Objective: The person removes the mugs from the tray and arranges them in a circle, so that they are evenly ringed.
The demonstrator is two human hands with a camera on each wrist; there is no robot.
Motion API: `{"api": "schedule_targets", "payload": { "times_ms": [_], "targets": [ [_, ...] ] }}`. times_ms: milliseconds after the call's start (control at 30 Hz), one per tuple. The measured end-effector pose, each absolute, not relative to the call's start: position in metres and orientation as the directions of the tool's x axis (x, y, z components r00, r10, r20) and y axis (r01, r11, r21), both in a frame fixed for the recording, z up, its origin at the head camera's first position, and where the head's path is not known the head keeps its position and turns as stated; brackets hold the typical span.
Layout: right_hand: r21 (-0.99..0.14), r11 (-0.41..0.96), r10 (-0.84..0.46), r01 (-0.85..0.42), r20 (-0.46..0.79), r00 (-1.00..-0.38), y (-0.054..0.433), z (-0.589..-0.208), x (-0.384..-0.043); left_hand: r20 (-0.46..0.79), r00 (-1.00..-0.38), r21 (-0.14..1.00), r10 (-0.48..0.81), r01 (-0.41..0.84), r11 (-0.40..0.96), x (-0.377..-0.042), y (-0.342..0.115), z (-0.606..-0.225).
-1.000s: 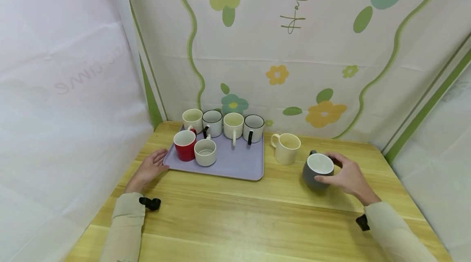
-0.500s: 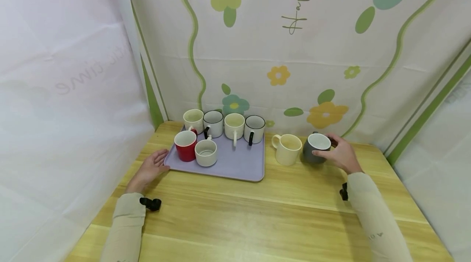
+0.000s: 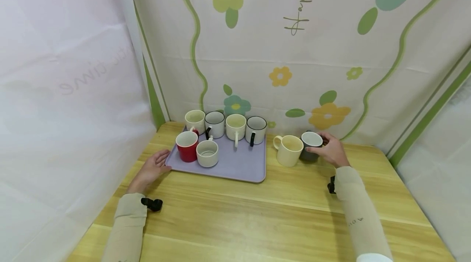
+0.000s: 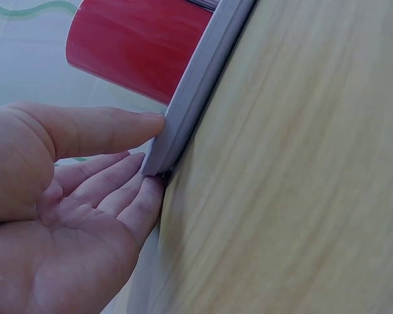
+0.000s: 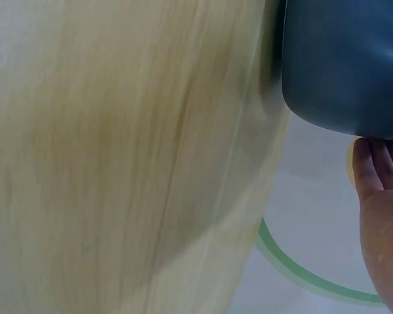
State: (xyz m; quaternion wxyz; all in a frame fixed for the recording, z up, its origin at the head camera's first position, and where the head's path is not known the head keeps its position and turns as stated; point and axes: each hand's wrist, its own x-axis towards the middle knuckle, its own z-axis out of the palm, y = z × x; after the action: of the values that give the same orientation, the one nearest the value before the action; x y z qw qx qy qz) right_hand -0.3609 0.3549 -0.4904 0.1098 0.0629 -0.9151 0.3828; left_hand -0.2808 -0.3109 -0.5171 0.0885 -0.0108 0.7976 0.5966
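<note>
Grips round-bodied dark-grey ceramic-looking mug (image 3: pixel 307 155), centre-right, with right hand (image 3: pixel 332 151); rests relaxed left hand (image 3: pixel 150 170) against rectangular lavender plastic-looking tray (image 3: pixel 243 164), centre-left, apparently steadying it.

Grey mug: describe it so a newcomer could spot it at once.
On the table, find the purple tray; right of it stands a cream mug. Just right of that, the right hand holds the grey mug, the only one dark grey outside.
</note>
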Motion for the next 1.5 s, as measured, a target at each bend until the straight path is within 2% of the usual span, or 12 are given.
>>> {"api": "schedule_targets", "payload": {
  "times_ms": [800,1167,1500],
  "targets": [
    [-0.771,0.612,-0.099,-0.174,0.144,-0.985,0.354,-0.488,-0.355,-0.147,-0.985,0.947,0.092,-0.113,0.301,-0.283,-0.314,-0.519],
    [-0.698,0.691,-0.143,-0.187,0.121,-0.982,0.351,-0.440,-0.345,-0.146,-0.984,0.948,0.101,-0.110,0.300,-0.280,-0.313,-0.517],
    [-0.680,0.667,-0.272,-0.305,0.160,-0.949,0.289,-0.412,-0.341,-0.137,-0.984,0.950,0.113,-0.098,0.296,-0.280,-0.313,-0.516]
  ]
}}
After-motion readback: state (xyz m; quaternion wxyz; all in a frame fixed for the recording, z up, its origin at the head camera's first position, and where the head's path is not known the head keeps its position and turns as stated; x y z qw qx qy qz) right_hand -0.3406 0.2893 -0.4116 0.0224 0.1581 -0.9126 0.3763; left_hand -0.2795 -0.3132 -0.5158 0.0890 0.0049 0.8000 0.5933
